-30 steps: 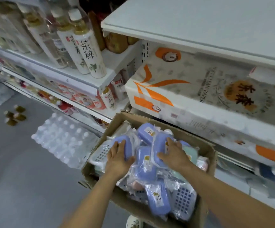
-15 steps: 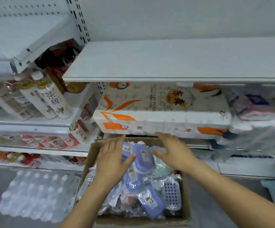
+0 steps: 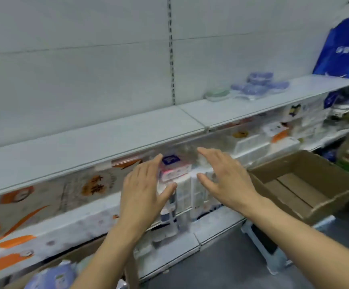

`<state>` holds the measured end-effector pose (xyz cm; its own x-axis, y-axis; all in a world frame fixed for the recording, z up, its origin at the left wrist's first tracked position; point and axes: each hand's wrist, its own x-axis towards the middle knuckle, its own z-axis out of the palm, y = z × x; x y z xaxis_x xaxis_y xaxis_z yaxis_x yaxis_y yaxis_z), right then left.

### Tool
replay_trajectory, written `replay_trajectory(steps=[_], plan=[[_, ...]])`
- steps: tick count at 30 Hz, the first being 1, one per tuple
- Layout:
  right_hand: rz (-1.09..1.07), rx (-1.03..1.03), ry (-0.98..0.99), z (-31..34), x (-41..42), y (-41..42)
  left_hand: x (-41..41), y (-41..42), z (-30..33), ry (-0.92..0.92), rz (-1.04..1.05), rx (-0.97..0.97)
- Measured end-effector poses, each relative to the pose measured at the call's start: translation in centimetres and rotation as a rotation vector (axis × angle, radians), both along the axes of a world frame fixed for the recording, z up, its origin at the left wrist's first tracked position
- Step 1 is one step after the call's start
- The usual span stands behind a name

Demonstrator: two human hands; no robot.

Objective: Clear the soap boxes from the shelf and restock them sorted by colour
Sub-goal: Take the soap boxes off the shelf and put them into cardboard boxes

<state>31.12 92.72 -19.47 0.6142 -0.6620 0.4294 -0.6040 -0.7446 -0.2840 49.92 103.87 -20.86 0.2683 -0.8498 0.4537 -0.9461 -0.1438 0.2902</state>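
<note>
White shelf (image 3: 98,142) spans the view from lower left to upper right, its near stretch bare. Beneath it, large tissue-paper packs (image 3: 44,207) printed in orange fill the lower tier on the left. An open cardboard box (image 3: 307,184) sits at right, tilted, its flaps spread and its floor showing. A blue bag (image 3: 344,46) stands at the shelf's far right end. Left hand (image 3: 142,190) and right hand (image 3: 225,178) hang in mid-air in front of the shelf edge, palms facing each other, fingers straight and spread, holding nothing. Soap boxes on the shelf (image 3: 259,84) lie far right: several purple ones heaped together, with a green soap box (image 3: 217,94) just beside them to the left. More purple soap boxes (image 3: 52,276), wrapped in film, show at the bottom left edge inside a second carton (image 3: 81,251), largely hidden.
</note>
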Motion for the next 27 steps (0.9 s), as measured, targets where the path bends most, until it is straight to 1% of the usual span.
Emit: replay_trajectory(steps=[4, 7, 12, 15, 18, 20, 24, 27], plan=[[-0.101, -0.082, 0.008, 2.1, -11.1, -6.2, -9.8, -8.1, 1.0, 0.021, -0.084, -0.047], [-0.153, -0.095, 0.012, 3.0, -17.9, -10.6, -16.0, -13.1, 1.7, 0.052, -0.141, -0.075], [-0.205, -0.073, 0.019, 3.7, -25.9, -17.0, -21.8, -20.0, 3.3, 0.062, -0.206, -0.092], [-0.237, -0.061, -0.002, 3.7, -28.4, -20.7, -23.1, -24.0, 3.9, 0.049, -0.213, -0.084], [-0.239, -0.047, 0.007, 3.3, -29.9, -24.7, -23.9, -28.2, 3.6, -0.1, -0.263, -0.016], [-0.219, -0.03, 0.012, 3.1, -30.5, -27.5, -24.2, -31.1, 3.6, -0.152, -0.282, 0.015], [-0.195, 0.015, -0.027, 3.1, -30.4, -35.1, -24.1, -37.9, 4.0, -0.07, -0.246, -0.046], [-0.158, 0.035, -0.004, 3.3, -29.2, -42.2, -23.5, -44.4, 3.8, -0.015, -0.22, -0.056]])
